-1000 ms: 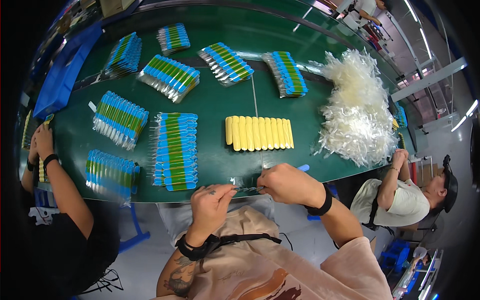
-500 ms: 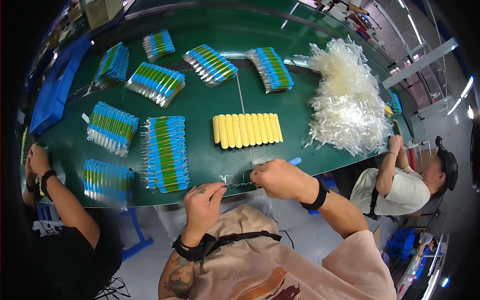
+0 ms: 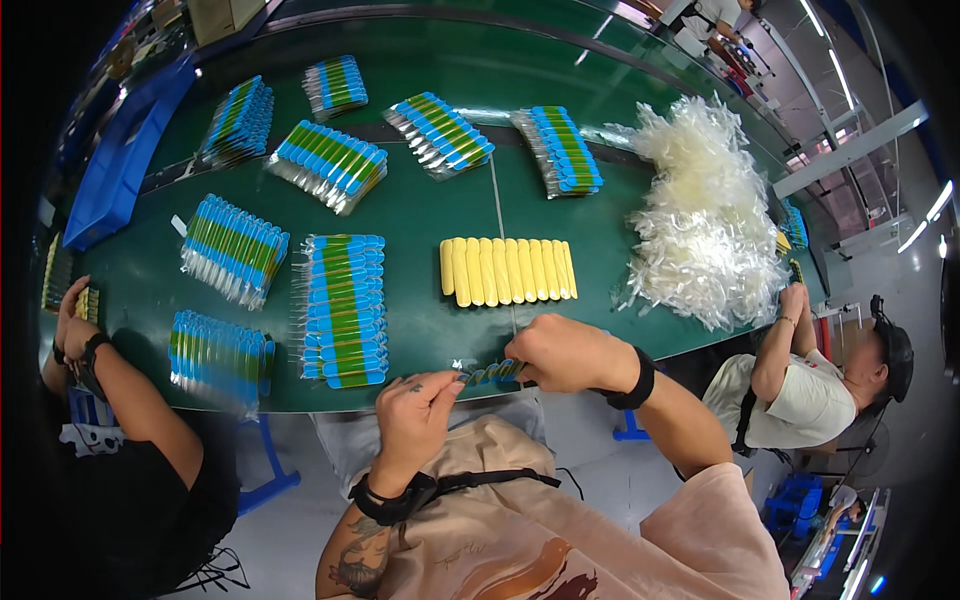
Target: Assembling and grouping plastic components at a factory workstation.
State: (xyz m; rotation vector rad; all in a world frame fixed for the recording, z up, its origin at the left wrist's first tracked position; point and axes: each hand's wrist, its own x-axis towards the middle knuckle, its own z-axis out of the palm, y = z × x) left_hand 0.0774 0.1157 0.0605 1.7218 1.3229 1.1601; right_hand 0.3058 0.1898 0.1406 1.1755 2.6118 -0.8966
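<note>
At the near table edge my left hand (image 3: 415,420) pinches one end of a clear plastic sleeve (image 3: 459,366) between thumb and fingers. My right hand (image 3: 575,355) is closed at the other end, its fingers curled. Between the two hands, blue-and-green pieces (image 3: 497,373) show through or against the sleeve; their exact shape is partly hidden by my fingers. Just beyond my right hand lies a row of yellow round-ended sticks (image 3: 508,272), side by side. Left of my hands is a stack of blue round-ended sticks with green bands (image 3: 345,310), in clear sleeves.
More bundles of sleeved blue sticks (image 3: 330,165) spread over the green table (image 3: 420,205). A large heap of clear sleeves (image 3: 700,220) lies at right. A blue tray (image 3: 130,160) stands far left. Co-workers sit at both sides, one person's arm (image 3: 140,400) at left, another's (image 3: 785,325) at right.
The blue tip that stuck out beyond my right hand is out of sight, and more blue and green shows between my hands. The view has shifted slightly.
</note>
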